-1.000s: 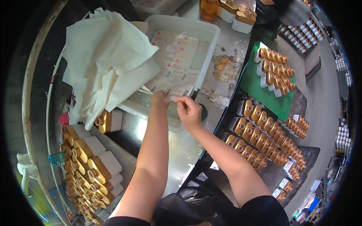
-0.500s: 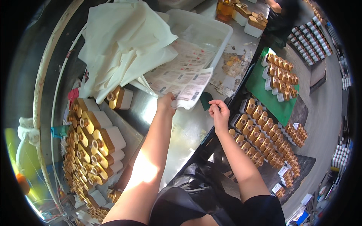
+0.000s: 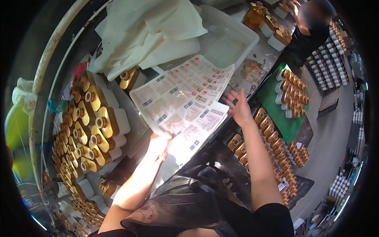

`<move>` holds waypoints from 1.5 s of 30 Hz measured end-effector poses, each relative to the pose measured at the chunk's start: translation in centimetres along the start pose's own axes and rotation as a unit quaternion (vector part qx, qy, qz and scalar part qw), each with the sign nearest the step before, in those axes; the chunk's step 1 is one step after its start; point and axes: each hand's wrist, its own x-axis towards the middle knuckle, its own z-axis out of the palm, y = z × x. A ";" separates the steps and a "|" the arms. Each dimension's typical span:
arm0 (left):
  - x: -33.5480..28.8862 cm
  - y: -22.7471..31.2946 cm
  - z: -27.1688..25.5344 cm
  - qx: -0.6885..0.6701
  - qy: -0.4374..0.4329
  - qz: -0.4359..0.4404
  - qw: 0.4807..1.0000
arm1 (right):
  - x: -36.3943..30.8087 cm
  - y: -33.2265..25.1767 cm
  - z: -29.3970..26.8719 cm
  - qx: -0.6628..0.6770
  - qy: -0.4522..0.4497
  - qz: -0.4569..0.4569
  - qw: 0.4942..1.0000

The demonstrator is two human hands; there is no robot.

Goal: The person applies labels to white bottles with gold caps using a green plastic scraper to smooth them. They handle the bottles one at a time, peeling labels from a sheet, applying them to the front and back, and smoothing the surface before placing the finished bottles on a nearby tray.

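So nearest to us is our black apron (image 3: 169, 205), loose and wrinkled, with our forearms reaching out past it. Our left hand (image 3: 160, 144) is pinching the near edge of a printed sheet (image 3: 181, 94), thumb on top. The sheet's pale and see-through-ish, covered in blocks of tiny print with red marks and dark squares, and it's held out over the desk (image 3: 258, 59) with a bit of a curl to it. Our right hand (image 3: 240, 108) is by the sheet's right edge, fingers spread wide; honestly, from this angle we can't tell if the thumb side is touching it.

Off to our left there's a big crowd of gold-topped white bottles (image 3: 100, 122), packed close and tilted every which way. A single gold-topped bottle (image 3: 127, 81) peeks out just past the sheet's left corner, under a heap of crumpled white paper (image 3: 146, 31). Beside that paper sits a clear plastic tub (image 3: 225, 35).

Over on our right we've got rows of similar bottles (image 3: 276, 154), plus a batch on a green mat (image 3: 272, 94). Further up the desk there's an amber bottle (image 3: 253, 17), then another person in black (image 3: 310, 45), and stacked white-and-brown bottles (image 3: 327, 65) beyond.
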 end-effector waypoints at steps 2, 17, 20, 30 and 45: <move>-2.7 0.7 3.2 0.034 0.111 0.006 0.993 | 0.2 -1.2 1.2 0.005 0.011 0.015 1.000; -10.3 -4.1 -0.4 -0.018 0.235 -0.042 0.971 | 1.9 -3.4 1.9 -0.213 0.043 0.107 0.970; -10.6 -6.8 -3.1 -0.013 0.197 -0.059 0.979 | 0.4 -2.7 2.1 -0.231 0.057 0.079 0.968; -10.7 -8.3 -3.6 -0.069 0.133 -0.012 0.989 | -4.7 -1.3 4.7 -0.203 0.059 -0.040 0.977; -4.4 -4.9 -9.8 0.338 0.067 -0.062 0.937 | -13.7 13.6 10.3 -0.228 0.086 -0.150 0.958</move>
